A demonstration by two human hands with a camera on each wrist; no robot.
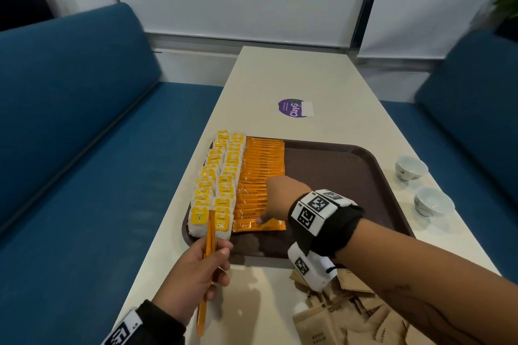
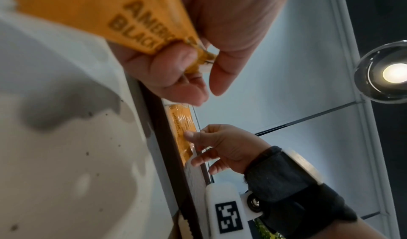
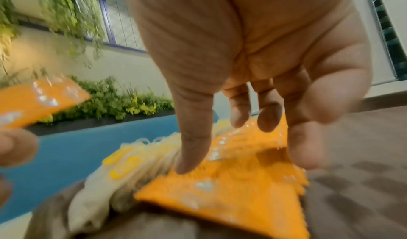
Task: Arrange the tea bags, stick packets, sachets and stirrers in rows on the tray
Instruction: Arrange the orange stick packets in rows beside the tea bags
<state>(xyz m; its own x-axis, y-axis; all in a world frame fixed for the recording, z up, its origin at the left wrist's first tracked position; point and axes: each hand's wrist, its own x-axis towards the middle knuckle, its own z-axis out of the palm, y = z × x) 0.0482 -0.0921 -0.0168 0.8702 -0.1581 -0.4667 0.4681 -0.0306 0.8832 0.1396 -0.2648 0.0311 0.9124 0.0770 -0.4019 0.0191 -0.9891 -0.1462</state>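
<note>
A brown tray point(image 1: 350, 165) lies on the cream table. Two rows of white tea bags with yellow tags point(image 1: 215, 185) fill its left side. Beside them runs a row of orange stick packets point(image 1: 262, 173). My right hand point(image 1: 273, 204) reaches over that row, straight fingers point(image 3: 191, 155) pressing the nearest orange packet point(image 1: 259, 225), also seen in the right wrist view point(image 3: 231, 187). At the tray's near left corner, my left hand point(image 1: 201, 269) grips a small bunch of orange stick packets point(image 1: 207, 274) on edge, printed faces close to the left wrist camera point(image 2: 105, 16).
Brown paper sachets point(image 1: 344, 316) lie heaped on the table at the near right, under my right forearm. Two white cups point(image 1: 410, 167) stand right of the tray. A purple sticker point(image 1: 294, 108) lies beyond it. Blue benches flank the table.
</note>
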